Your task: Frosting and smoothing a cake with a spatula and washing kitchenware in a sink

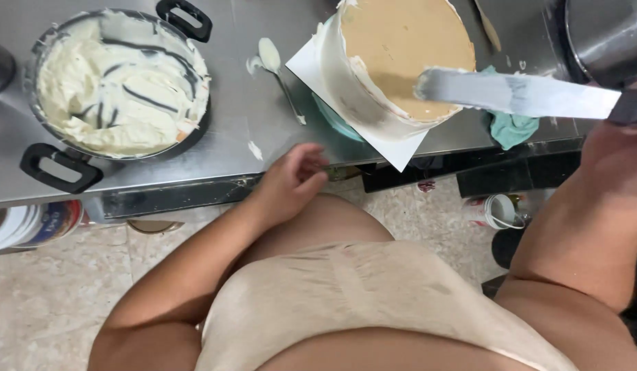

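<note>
We hold a long metal spatula (518,94) in our right hand (631,113), which closes on its dark handle at the right edge of view; its blade runs nearly level, right to left, with the rounded, cream-smeared tip resting over the near right rim of the round cake (394,62). The cake stands on a white board (311,65) near the steel table's (229,148) front edge, tan on top with white cream on its side. Our left hand (294,180) hangs loosely curled and empty at that edge, below a creamy spoon (277,72) and right of the two-handled pot (119,86) of cream.
</note>
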